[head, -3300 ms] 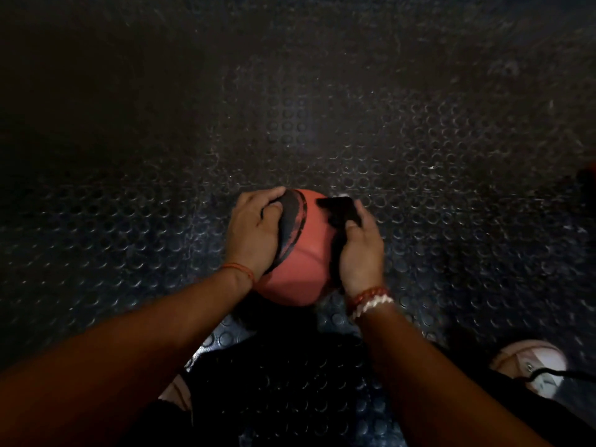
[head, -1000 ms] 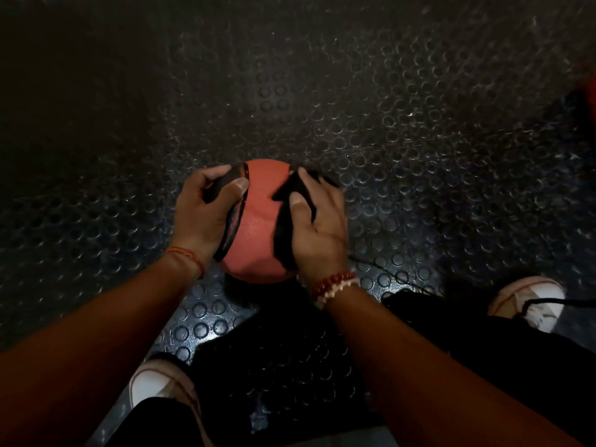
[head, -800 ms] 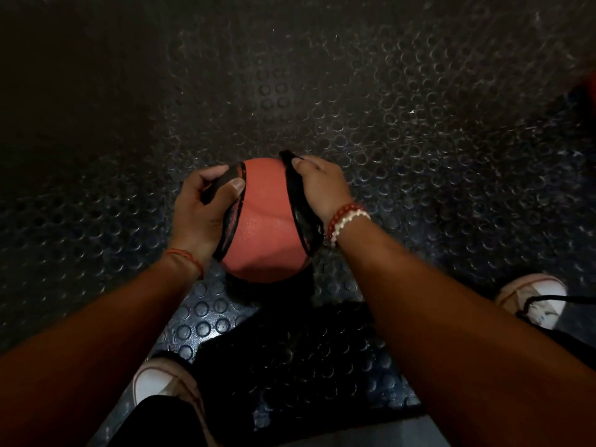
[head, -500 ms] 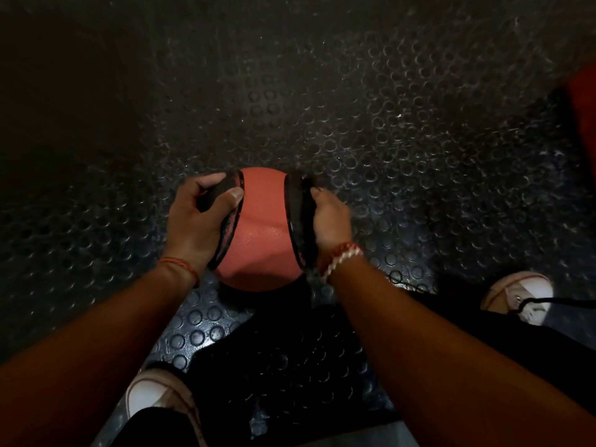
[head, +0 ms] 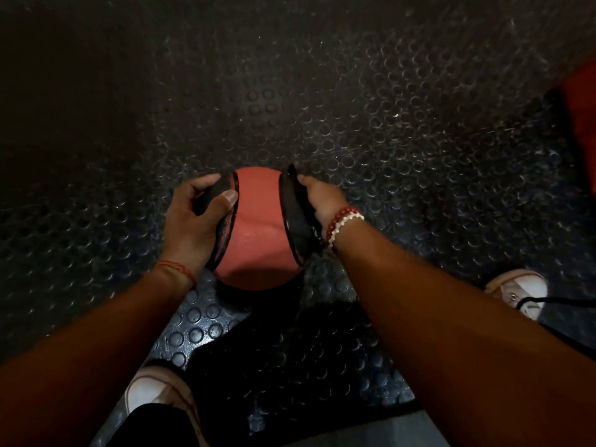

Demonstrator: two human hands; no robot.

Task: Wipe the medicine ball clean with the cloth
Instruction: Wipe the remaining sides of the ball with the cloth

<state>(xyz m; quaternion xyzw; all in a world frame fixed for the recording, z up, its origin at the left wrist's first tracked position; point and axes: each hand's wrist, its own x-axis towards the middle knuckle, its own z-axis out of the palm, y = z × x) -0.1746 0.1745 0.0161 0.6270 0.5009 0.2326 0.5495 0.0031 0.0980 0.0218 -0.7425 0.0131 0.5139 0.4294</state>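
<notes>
- Right hand [head: 322, 198]: fingertips hidden past the right flank of the medicine ball [head: 258, 227].
- Cloth [head: 301, 233]: dark under that palm; its edges cannot be told from the ball's black panel.
- Red object [head: 584, 124]: cut off by the right edge, unidentifiable.
- Left shoe [head: 151, 390]: partly covered by a trouser leg.
- Floor [head: 64, 91]: far left lost in shadow.

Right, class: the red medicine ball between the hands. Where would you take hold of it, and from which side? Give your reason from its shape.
Likely by the black side handles, one hand from each side. The medicine ball is plain round across its red middle. The left handle is a bar that the left hand wraps; the right hand sits at the right panel, fingers hidden.
</notes>
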